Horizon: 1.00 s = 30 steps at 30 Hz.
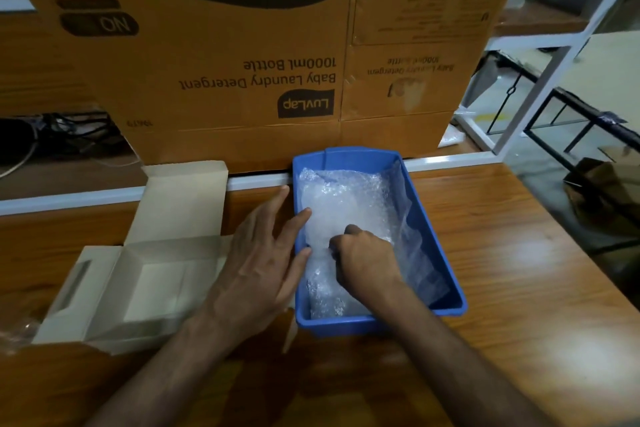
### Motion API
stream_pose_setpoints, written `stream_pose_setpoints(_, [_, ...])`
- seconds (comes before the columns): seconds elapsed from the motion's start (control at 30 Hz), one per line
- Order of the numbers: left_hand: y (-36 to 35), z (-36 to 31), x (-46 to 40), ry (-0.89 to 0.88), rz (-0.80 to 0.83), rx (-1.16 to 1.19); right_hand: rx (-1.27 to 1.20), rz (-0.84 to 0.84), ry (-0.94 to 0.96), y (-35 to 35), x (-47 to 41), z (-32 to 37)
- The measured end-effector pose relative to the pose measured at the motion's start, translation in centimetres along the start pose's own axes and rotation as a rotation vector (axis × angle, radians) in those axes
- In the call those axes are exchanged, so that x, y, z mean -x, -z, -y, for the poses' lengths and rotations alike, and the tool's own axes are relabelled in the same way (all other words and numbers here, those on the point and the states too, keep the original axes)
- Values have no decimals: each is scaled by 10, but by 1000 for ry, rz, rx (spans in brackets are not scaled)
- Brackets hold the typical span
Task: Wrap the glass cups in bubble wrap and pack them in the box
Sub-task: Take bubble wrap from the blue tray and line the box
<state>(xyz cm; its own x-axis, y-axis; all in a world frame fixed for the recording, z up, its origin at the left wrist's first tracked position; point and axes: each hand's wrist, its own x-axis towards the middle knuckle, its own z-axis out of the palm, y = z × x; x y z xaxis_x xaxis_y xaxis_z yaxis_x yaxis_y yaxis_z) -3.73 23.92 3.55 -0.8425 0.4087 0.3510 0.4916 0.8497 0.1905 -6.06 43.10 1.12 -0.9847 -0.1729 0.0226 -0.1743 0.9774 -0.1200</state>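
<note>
Looking down at the brown wooden bench [502,270], I am seeing a blue rectangular plastic tray [440,253] holding a crumpled sheet of clear bubble wrap [349,204]. My right hand [367,253] is reaching into the tray, its grip curled and pinching the bubble wrap near the middle. My left hand [263,253] is lying over the tray's left wall, its grip spread, with straight fingertips touching the wrap. Whether a glass cup is lying inside the wrap I cannot tell. An open pale grey cardboard box [152,288] is sitting just left of the tray. A large brown printed carton [225,55] is standing behind both.
</note>
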Motion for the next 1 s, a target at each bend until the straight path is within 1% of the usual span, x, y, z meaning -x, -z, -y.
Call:
stream_pose_setpoints(0.1, [-1, 6, -1, -24, 0, 4, -30, -153, -56, 3, 10, -5])
stream_pose_setpoints(0.2, [0, 14, -5, -49, 13, 20, -120, -321, -97, 11, 23, -11])
stream_pose_setpoints(0.37, [6, 26, -25, -75, 26, 65, -251, -547, 9, 28, 41, -20])
stream_pose_setpoints(0.43, [7, 29, -37, -98, 67, 109, -280, -630, 54, 33, 46, -19])
stream_pose_setpoints(0.5, [9, 29, -48, -121, 129, 115, -303, -671, 83, 36, 51, -13])
stream_pose_setpoints(0.6, [10, 25, -57, -133, 175, 129, -356, -692, 80, 38, 53, -4])
stream_pose_setpoints(0.7, [8, 24, -54, -120, 95, 186, -347, -646, 65, 36, 54, 2])
stream_pose_setpoints(0.8, [4, 31, -43, -116, 21, 240, -344, -537, -25, 30, 60, 12])
stream_pose_setpoints(0.9, [1, 38, -26, -158, 53, 209, -259, -455, -90, 18, 65, 18])
stream_pose_setpoints(0.97, [0, 41, -16, -159, 62, 205, -215, -457, -82, 13, 64, 19])
stream_pose_setpoints(1.0, [1, 42, -13, -155, 69, 214, -218, -485, -70, 12, 63, 20])
